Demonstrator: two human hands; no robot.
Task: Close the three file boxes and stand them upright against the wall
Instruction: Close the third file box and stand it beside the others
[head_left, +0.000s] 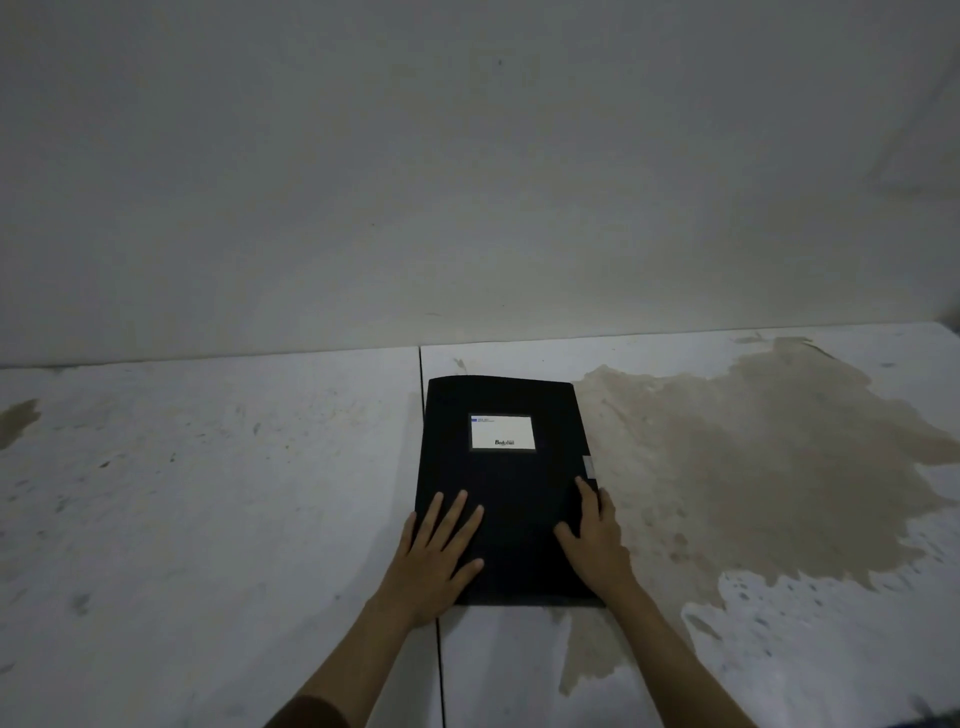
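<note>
Box lies flat and closed on a white surface near the wall, beside a big brown stain. Left hand presses it with straight fingers; right hand is at its right edge, grip unclear.

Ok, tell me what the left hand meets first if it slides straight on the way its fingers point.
Probably the white label on the black file box, which the left hand lies flat on; beyond it, seemingly only the wall, though depth is unclear.
</note>
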